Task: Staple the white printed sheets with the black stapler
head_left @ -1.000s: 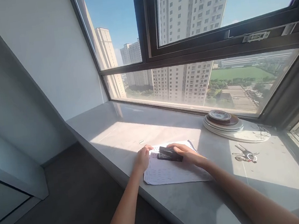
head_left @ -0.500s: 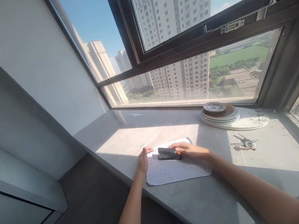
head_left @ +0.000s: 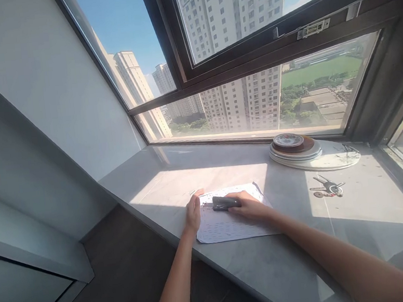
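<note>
A black stapler [head_left: 225, 203] lies over the upper part of some printed sheets of paper [head_left: 228, 228]. My right hand [head_left: 246, 205] is wrapped round the stapler's right end. At the stapler's left end a thin strip sticks out, too small to make out clearly. My left hand [head_left: 193, 212] grips the left edge of the sheets, its fingertips near their top left corner. Just beyond those fingertips, a small pale strip [head_left: 192, 192] rests on the stone ledge [head_left: 151, 219].
Keys on a ring [head_left: 331, 187] lie to the right of the sheets. Behind them, stacked plates [head_left: 292, 152] sit on a pale oval board [head_left: 342, 158]. A dark-framed window [head_left: 236, 74] runs along the back, and the ledge's front edge drops to a dark floor [head_left: 134, 265].
My right hand has shifted its grip and turned the stapler, whose orange part no longer shows. The left fingers have drawn back from over the sheets to their edge.
</note>
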A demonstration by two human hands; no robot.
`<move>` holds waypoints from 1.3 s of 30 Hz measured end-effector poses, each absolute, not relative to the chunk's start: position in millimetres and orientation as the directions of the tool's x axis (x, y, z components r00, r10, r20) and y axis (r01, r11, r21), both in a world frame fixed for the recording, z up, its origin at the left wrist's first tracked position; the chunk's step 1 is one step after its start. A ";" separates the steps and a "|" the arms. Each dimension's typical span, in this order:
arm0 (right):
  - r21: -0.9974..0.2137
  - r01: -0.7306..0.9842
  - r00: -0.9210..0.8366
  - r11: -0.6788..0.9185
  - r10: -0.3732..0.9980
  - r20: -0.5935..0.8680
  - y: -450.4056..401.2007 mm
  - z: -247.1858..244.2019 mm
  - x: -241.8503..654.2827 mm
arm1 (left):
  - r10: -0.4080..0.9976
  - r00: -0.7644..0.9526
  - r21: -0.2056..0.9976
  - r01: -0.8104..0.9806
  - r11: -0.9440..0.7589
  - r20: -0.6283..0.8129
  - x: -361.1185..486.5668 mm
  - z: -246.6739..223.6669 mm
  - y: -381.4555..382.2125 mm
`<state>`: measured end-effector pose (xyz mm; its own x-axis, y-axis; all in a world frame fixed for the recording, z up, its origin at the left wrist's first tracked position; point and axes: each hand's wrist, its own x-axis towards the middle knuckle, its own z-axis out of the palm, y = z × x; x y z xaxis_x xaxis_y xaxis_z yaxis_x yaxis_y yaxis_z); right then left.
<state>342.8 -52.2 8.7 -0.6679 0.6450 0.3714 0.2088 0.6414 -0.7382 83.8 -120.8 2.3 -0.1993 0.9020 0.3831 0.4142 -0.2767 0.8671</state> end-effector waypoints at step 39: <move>-0.537 0.229 -0.409 0.812 0.581 0.704 -64.6 31.2 347.8 | 0.996 -0.072 0.998 -0.020 0.060 -0.061 178.0 67.5 -130.5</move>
<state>347.8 -64.6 31.2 -0.4089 0.5810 0.7038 0.2291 0.8118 -0.5371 178.0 -130.5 67.5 -0.0722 0.9955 -0.0609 -0.0200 0.0596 0.9980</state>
